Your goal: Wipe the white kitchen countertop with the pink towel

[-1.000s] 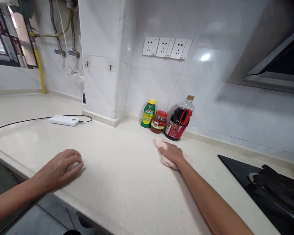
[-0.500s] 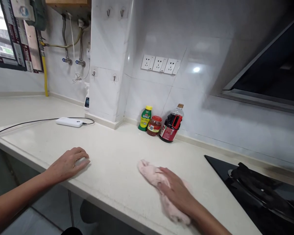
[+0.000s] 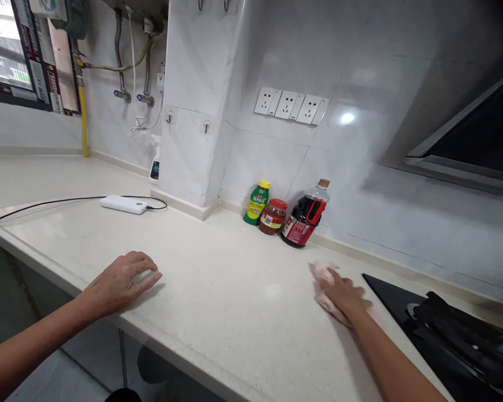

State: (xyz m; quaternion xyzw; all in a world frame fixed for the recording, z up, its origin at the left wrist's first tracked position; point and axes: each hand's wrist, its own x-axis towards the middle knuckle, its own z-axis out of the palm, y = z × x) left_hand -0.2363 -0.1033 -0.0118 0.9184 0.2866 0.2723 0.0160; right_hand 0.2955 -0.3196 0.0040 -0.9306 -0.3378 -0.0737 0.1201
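Note:
My right hand (image 3: 344, 293) presses a pale pink cloth (image 3: 327, 276) flat against the white countertop (image 3: 235, 312), between the bottles and the stove. Its fingers are bent over the cloth, which bunches out on the far side. My left hand (image 3: 123, 279) rests near the counter's front edge, fingers curled around a small white object (image 3: 145, 275). Most of that object is hidden under the palm, so its kind cannot be made out.
Against the wall stand a green bottle with a yellow cap (image 3: 256, 204), a red-lidded jar (image 3: 273, 216) and a dark sauce bottle (image 3: 305, 215). A black gas stove (image 3: 444, 335) is at the right. A white power bank (image 3: 123, 204) with a black cable lies left; a spray bottle (image 3: 155, 167) stands behind.
My right hand has slid the pink cloth right and away from me, toward the stove's far corner. My left hand keeps its place on the counter; the view has shifted slightly.

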